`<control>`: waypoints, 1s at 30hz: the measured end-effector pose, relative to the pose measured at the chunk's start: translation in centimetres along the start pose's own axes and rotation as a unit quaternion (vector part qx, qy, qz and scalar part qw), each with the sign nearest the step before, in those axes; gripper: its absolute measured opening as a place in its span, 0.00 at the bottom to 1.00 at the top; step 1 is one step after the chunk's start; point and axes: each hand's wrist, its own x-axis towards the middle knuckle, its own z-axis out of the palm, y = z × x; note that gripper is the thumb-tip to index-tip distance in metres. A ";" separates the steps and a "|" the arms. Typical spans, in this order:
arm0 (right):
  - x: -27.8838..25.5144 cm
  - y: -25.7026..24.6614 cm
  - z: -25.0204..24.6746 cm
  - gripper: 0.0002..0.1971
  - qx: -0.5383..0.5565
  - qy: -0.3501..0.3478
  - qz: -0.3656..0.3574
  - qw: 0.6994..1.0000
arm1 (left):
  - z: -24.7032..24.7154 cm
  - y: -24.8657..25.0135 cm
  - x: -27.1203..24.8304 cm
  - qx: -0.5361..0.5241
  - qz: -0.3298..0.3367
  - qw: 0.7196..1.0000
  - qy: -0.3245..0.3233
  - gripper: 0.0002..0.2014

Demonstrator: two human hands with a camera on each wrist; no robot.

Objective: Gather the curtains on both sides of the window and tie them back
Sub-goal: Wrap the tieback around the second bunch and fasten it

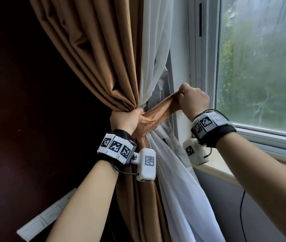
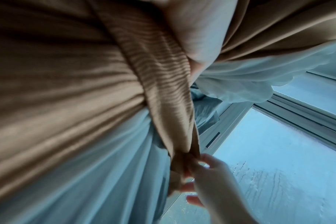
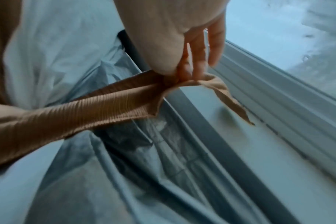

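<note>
The brown curtain [image 1: 93, 55] is heavy, finely ribbed cloth falling in deep folds; beside it, on the window side, hangs a thin white sheer curtain [image 1: 154, 49]. Both are drawn together into one narrow waist, from which they spread again downward toward the sill. A tieback [image 1: 158, 113] of the same ribbed brown cloth (a flat band, creased where it is pulled) comes out of that waist.

The left hand [image 1: 127, 120] is clenched round the gathered curtains at the waist, with the near end of the tieback running out from under its fingers. The right hand [image 1: 193, 100] is up and to the right, close to the window frame [image 1: 204, 67], its thumb and fingertips pinching the band's far end; in the right wrist view a loose tip of the tieback [image 3: 234, 104] hangs past the fingers [image 3: 199, 57] toward the sill [image 3: 259, 144].

The band's long axis runs taut from the left hand, slanting upward to the right hand, toward the window glass [image 1: 264, 63].
</note>
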 end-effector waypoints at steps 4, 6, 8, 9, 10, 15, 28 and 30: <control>0.9 -1.6 3.5 0.14 0.209 -0.115 0.114 0.964 | -0.2 -0.3 0.4 -0.025 0.014 0.999 -0.022 0.21; 0.8 -2.9 4.8 0.17 0.345 -0.198 0.164 0.903 | -0.3 -0.6 0.5 -0.041 0.013 0.998 -0.038 0.22; 0.6 -3.9 5.7 0.24 0.438 -0.262 0.178 0.841 | -0.4 -0.8 0.7 -0.052 0.016 0.997 -0.049 0.19; 0.4 -4.3 5.8 0.28 0.468 -0.279 0.173 0.820 | -0.4 -0.9 0.7 -0.055 0.014 0.997 -0.055 0.16; 0.2 -4.5 6.0 0.29 0.494 -0.286 0.173 0.802 | -0.5 -0.9 0.7 -0.057 0.014 0.996 -0.061 0.14; -1.2 -2.9 5.2 0.24 0.692 -0.349 0.166 0.610 | -1.1 -0.8 0.6 -0.086 0.030 0.992 -0.086 0.09; -2.2 -2.8 2.4 0.51 0.567 -0.479 -0.108 0.661 | -2.0 -1.2 0.2 -0.133 0.017 0.982 -0.132 0.08; -2.3 -3.6 1.8 0.55 0.516 -0.478 -0.116 0.702 | -2.2 -1.1 -0.1 -0.149 0.021 0.976 -0.155 0.11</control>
